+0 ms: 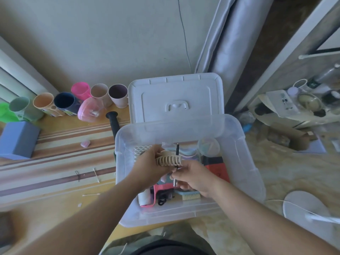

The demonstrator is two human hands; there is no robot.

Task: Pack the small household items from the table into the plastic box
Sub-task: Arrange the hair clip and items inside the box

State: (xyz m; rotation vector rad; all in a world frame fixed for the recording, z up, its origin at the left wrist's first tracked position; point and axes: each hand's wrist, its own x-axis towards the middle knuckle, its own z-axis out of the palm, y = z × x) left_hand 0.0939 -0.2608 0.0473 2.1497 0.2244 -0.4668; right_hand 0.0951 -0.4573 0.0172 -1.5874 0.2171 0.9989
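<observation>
Landmark: clear plastic box [185,126], lid off, sitting at the right end of the striped worktop [55,162].

Hands, both above the box interior:
- Left hand [147,168]: fingers closed round a beige claw hair clip [168,160], held over the box centre.
- Right hand [195,178]: fingertips pinching a thin dark pen-like stick [176,166], upright, just beside and touching the clip.

Box contents (approx., some hidden by hands):
- white mesh piece [142,150], far-left
- round clear tub w/ pastel items [208,147], far-right
- red/black flat item [216,166], right side
- pink comb [158,192], white roll [144,197], black hair ties [163,198] and a bristle brush [190,195], near side

White lid [175,100] stands behind the box, propped against the wall.

Left of the box, on the worktop:
- row of cups [81,100]
- black handle [113,122]
- small pink item [85,143]
- blue box [17,139]
- cotton swabs [96,174]
</observation>
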